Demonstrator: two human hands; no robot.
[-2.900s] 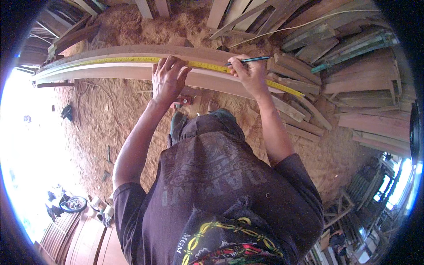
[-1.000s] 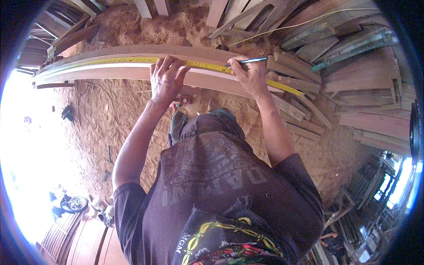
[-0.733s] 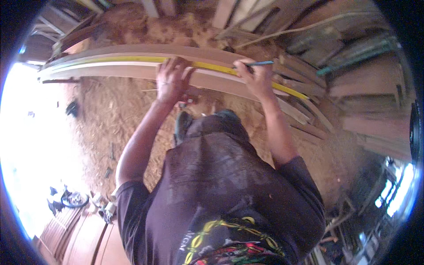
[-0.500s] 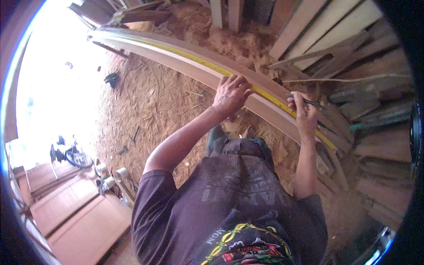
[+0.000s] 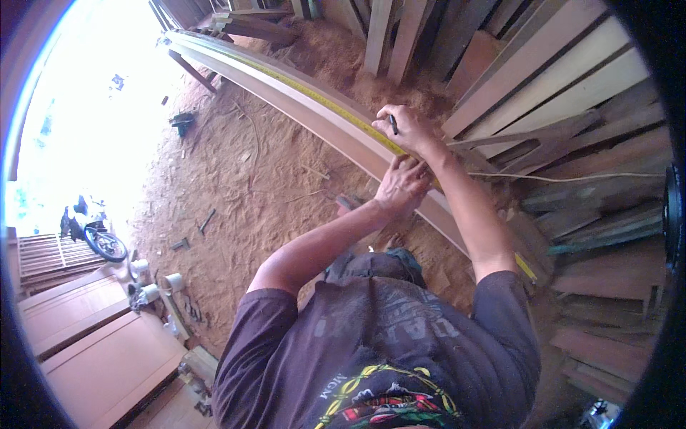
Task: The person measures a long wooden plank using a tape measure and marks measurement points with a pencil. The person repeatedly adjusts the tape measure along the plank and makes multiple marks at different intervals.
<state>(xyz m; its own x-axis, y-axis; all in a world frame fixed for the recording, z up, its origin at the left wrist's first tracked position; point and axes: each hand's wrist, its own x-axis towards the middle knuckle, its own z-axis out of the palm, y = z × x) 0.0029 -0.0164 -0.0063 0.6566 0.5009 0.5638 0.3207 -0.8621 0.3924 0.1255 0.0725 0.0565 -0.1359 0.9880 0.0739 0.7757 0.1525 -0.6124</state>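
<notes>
A long wooden beam [image 5: 307, 123] runs diagonally across in front of me, from the far left to the near right. Along its top lies a yellow tape measure [image 5: 321, 101], stretched out; part of the tape is hidden under my hands and right forearm. My left hand [image 5: 402, 187] is closed over the tape and the beam's edge, fingers bent. Just beyond it, my right hand [image 5: 413, 132] is closed around a dark pencil or pen [image 5: 393, 124], held over the tape. The right forearm passes close beside the left hand's fingers.
Stacked planks [image 5: 532, 82] lean at the far right, with rough boards below them. Sawdust covers the ground [image 5: 236, 186], where a hammer-like tool [image 5: 207, 222] and a dark object [image 5: 183, 124] lie. Wooden panels [image 5: 107, 357] and a motorcycle [image 5: 100, 232] are at left.
My right hand has moved left and away from me along the tape with the pencil or pen, past my left hand. My left hand has shifted right and nearer. The view has turned slightly.
</notes>
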